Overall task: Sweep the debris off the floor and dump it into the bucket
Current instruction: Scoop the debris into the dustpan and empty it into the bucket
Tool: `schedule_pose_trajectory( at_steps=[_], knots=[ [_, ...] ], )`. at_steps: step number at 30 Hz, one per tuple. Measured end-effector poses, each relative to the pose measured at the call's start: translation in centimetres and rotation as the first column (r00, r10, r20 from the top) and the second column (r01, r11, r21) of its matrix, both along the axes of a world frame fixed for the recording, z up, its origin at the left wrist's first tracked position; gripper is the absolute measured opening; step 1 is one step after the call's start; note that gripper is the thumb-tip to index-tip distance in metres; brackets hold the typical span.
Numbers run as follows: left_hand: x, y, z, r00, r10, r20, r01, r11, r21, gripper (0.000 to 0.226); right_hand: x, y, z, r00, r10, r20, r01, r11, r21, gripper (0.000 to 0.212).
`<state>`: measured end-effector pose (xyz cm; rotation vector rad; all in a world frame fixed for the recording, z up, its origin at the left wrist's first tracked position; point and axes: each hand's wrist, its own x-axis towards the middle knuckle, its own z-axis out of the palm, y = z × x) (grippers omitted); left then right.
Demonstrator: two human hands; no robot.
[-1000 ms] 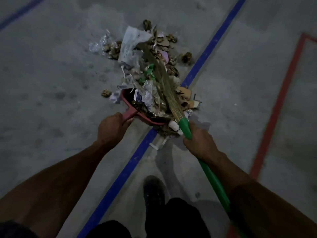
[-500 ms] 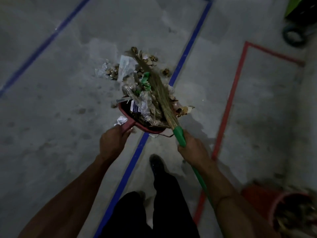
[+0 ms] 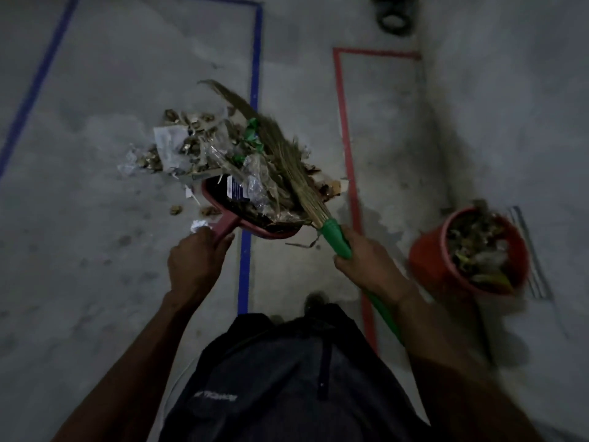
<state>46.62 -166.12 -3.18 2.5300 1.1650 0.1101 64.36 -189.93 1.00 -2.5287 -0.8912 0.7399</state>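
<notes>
My left hand (image 3: 196, 266) grips the pink handle of the dustpan (image 3: 251, 218), fingers wrapped round it. My right hand (image 3: 366, 263) grips the green broom (image 3: 334, 239) at the top of its handle, just below the bristles. The broom's long axis runs from my right forearm up and to the left, with the bristle head lying across the load in the pan, seemingly pinning it.

The pan is heaped: plastic wrap, paper and dry leaves, spilling past its front lip. The rest of the debris (image 3: 178, 145) sits on the concrete floor (image 3: 95, 250) just beyond and left of the pan, with a few stray bits near the handle.

The key relation: the bucket (image 3: 468, 253) stands to my right, past the red line (image 3: 345, 138), well apart from the pan. It is nearer the right hand than the left. So the pan, held on the left, has to cross in front of my body to reach it. The bucket looks already near full, trash up to the rim.

My judgement: the load is ready to carry. Keep the pan level and the broom pressing down, or loose plastic slides off the front. Some debris is left for another pass.
</notes>
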Motion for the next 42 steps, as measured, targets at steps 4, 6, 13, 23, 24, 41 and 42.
schedule_pose_trajectory(
  at_steps=[4,6,13,23,24,41,42],
  knots=[
    [0.6,-2.7,2.1,0.999,-0.047,0.027,0.048,0.997,-0.058,0.042,-1.3,-4.2,1.8,0.997,-0.079,0.011,0.079,0.997,0.006,0.062],
    [1.4,-4.2,2.5,0.995,-0.089,0.037,0.092,0.993,-0.077,0.041,-1.7,-6.4,2.2,0.993,-0.118,0.016,0.119,0.993,-0.023,0.060],
    [5.1,-11.7,3.1,0.964,-0.256,0.068,0.260,0.964,-0.051,0.043,-1.6,-15.7,2.5,0.965,-0.260,0.029,0.261,0.965,-0.039,0.063],
    [12.6,-30.2,1.5,0.925,-0.380,0.013,0.380,0.921,-0.090,0.043,1.6,-35.0,1.5,0.899,-0.439,0.006,0.438,0.898,0.022,0.062],
    [13.3,-32.0,1.5,0.923,-0.384,0.019,0.384,0.918,-0.097,0.042,2.1,-36.8,1.6,0.899,-0.437,0.024,0.436,0.900,0.029,0.069],
    [32.9,-44.7,-4.7,0.744,-0.661,-0.098,0.656,0.751,-0.083,0.043,13.7,-49.4,-5.1,0.724,-0.685,-0.082,0.680,0.729,-0.083,0.053],
    [34.4,-45.0,-5.6,0.729,-0.674,-0.119,0.667,0.739,-0.099,0.043,14.5,-49.7,-6.0,0.697,-0.712,-0.088,0.705,0.703,-0.093,0.055]
  ],
)
